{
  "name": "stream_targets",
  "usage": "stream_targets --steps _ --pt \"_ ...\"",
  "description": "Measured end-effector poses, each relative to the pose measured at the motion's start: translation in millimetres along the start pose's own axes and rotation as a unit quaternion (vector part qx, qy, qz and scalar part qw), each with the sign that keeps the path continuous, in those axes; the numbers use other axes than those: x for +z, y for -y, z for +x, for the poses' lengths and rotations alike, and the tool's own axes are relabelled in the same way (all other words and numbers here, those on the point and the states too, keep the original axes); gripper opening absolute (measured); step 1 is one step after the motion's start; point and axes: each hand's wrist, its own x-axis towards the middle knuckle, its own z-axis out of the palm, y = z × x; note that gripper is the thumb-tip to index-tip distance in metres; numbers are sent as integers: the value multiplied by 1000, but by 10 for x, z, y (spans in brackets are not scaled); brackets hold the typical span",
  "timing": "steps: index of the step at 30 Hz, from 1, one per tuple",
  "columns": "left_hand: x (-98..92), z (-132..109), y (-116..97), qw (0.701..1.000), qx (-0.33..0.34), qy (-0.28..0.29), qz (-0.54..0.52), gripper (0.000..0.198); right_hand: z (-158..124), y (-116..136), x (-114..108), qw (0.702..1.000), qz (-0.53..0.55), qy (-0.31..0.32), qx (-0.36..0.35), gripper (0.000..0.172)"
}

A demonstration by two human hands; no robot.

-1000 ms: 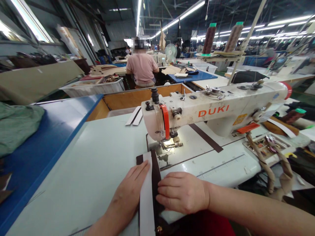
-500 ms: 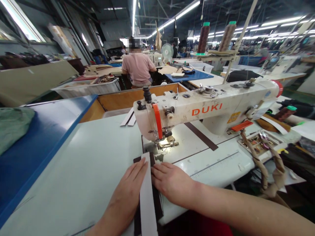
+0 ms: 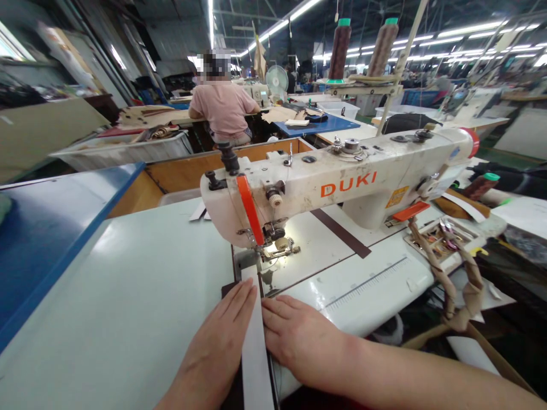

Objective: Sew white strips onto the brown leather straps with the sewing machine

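Observation:
A long white strip (image 3: 255, 364) lies over dark brown material (image 3: 228, 289) just in front of the sewing machine (image 3: 294, 188), its far end close to the lit presser foot (image 3: 277, 249). My left hand (image 3: 220, 333) rests flat on the white strip, its fingers straight and side by side. Against the strip's right edge lies my right hand (image 3: 294, 330), palm down with fingers extended; its fingertips touch the dark edge. Both hands are on the pale worktable (image 3: 141, 285). The undersides of the fingers are hidden.
Another dark strip (image 3: 342, 232) lies under the machine arm. At the right are a tool tray (image 3: 447, 242) and hanging tan fabric strips (image 3: 470, 285). A blue-topped table (image 3: 55, 222) is at the left. Beyond, a person in a pink shirt (image 3: 224, 108) sits facing away.
The camera view has shifted, so the machine sits further left. The white strip and dark material have slid closer to the presser foot, with both hands still beside or on them.

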Motion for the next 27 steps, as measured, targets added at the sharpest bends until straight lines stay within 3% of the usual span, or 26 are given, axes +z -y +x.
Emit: stream_targets --steps 4,15,22,27 --pt "12 -20 26 999 2 29 -22 51 2 -12 11 1000 12 2 -4 21" --pt "32 37 20 999 2 -43 23 44 -14 -37 100 999 42 -24 -6 19" --pt "121 -32 20 1000 -19 -21 11 51 -26 -52 51 998 57 -10 -5 18" --pt "67 -4 38 999 2 -43 21 48 -13 -54 56 998 53 -25 -5 18"
